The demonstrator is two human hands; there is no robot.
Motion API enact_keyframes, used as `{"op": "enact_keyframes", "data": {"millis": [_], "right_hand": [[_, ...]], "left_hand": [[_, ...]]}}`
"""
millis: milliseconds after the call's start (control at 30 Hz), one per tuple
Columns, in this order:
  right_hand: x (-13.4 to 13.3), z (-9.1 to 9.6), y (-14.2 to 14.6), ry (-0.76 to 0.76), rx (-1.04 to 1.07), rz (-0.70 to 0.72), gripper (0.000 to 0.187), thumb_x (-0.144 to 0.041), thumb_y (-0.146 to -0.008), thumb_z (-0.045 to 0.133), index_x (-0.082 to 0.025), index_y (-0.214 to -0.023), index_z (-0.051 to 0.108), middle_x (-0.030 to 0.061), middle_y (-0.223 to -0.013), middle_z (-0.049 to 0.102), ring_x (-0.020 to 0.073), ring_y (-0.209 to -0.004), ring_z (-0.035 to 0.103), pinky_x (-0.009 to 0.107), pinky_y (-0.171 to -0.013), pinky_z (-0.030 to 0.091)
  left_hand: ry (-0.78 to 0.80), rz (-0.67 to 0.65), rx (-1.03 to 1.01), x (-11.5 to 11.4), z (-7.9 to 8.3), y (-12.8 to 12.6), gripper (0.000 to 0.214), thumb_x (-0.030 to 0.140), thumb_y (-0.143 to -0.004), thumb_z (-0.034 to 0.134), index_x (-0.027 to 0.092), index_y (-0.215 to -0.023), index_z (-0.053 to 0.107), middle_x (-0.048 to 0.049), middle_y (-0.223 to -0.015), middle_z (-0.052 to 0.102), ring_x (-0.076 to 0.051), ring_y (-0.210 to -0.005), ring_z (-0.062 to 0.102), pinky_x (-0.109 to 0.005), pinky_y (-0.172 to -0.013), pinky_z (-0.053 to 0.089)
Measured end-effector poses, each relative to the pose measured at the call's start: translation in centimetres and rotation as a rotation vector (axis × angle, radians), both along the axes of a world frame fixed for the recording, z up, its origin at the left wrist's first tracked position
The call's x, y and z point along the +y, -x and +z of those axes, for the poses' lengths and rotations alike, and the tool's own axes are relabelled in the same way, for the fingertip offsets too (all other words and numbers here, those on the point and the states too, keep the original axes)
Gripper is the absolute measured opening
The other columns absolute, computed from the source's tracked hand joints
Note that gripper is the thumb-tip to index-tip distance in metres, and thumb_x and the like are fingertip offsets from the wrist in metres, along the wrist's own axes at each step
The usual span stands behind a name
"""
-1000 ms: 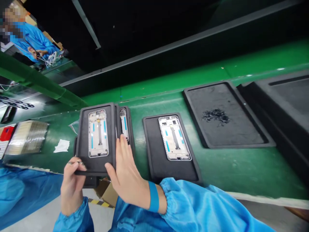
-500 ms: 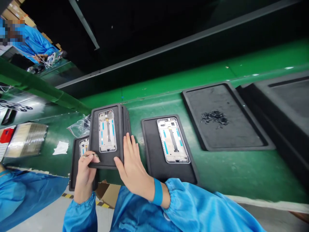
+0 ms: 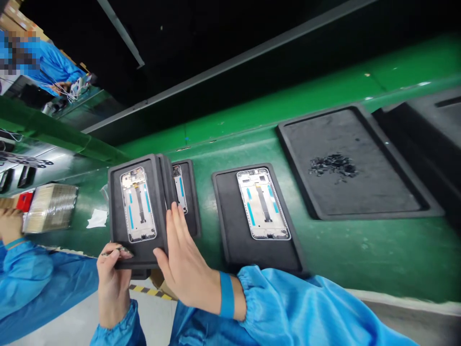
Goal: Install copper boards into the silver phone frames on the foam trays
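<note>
A black foam tray (image 3: pixel 115 206) holding a silver phone mid-frame (image 3: pixel 138 204) with blue strips is tilted up between my hands, on top of at least one more tray. My left hand (image 3: pixel 114 283) grips its front left corner, thumb over the rim. A small shiny piece (image 3: pixel 124 252) shows at those fingers, too small to name. Flat along the tray's right side lies my right hand (image 3: pixel 187 264), fingers stretched and thumb apart near the front edge. Just behind it, another phone frame (image 3: pixel 179 187) rests in a partly covered tray (image 3: pixel 194 211).
To the right, a tray (image 3: pixel 230 250) holds a phone frame (image 3: pixel 263 204). Farther right, a larger tray (image 3: pixel 403 192) bears a heap of small dark pieces (image 3: pixel 334 166). White paper (image 3: pixel 97 218) and stacked clear trays (image 3: pixel 52 206) are left, near another person's hand (image 3: pixel 10 226).
Both hands have shifted the phone-frame tray left and toward me, now over the tray at left. The tray and phone frame behind my right hand have come into view. The camera view has turned slightly.
</note>
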State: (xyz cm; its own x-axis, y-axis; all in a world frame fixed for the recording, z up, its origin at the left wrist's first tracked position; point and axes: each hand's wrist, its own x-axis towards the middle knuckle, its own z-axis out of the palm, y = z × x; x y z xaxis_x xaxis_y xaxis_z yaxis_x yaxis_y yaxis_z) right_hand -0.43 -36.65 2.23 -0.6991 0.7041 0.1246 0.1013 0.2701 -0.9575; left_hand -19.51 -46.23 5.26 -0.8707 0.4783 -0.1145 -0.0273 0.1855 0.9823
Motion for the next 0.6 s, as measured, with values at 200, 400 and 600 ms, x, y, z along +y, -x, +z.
{"op": "enact_keyframes", "data": {"millis": [200, 400, 600], "right_hand": [[0.2, 0.7, -0.7, -0.069, 0.003, -0.004, 0.095, -0.030, -0.107, 0.045, -0.017, -0.160, -0.032, 0.0183, -0.175, -0.018, 0.0383, -0.164, -0.010, 0.067, -0.131, 0.025], [1.3, -1.8, -1.9, 0.058, -0.069, -0.065, 0.083, -0.032, -0.109, 0.038, -0.019, -0.165, -0.021, 0.0172, -0.177, -0.013, 0.0349, -0.165, -0.007, 0.066, -0.132, 0.020], [1.7, -3.7, -2.0, 0.309, -0.085, -0.094, 0.083, -0.044, -0.107, 0.043, -0.016, -0.169, -0.006, 0.0111, -0.179, -0.009, 0.0282, -0.166, -0.007, 0.057, -0.136, 0.008]], "left_hand": [[0.008, -0.008, 0.021, 0.4, -0.5, -0.1, 0.033, 0.038, -0.060, 0.087, 0.019, -0.070, 0.062, 0.0074, -0.054, 0.061, -0.009, -0.045, 0.058, -0.019, -0.051, 0.051], [0.052, -0.103, -0.088, 3.2, -2.8, -1.2, 0.032, 0.036, -0.058, 0.090, 0.017, -0.066, 0.066, 0.0030, -0.056, 0.063, -0.011, -0.050, 0.062, -0.020, -0.055, 0.054], [0.118, -0.141, -0.225, 3.9, -3.7, -1.3, 0.036, 0.035, -0.050, 0.096, 0.016, -0.065, 0.070, 0.0007, -0.057, 0.067, -0.013, -0.055, 0.066, -0.022, -0.059, 0.057]]}}
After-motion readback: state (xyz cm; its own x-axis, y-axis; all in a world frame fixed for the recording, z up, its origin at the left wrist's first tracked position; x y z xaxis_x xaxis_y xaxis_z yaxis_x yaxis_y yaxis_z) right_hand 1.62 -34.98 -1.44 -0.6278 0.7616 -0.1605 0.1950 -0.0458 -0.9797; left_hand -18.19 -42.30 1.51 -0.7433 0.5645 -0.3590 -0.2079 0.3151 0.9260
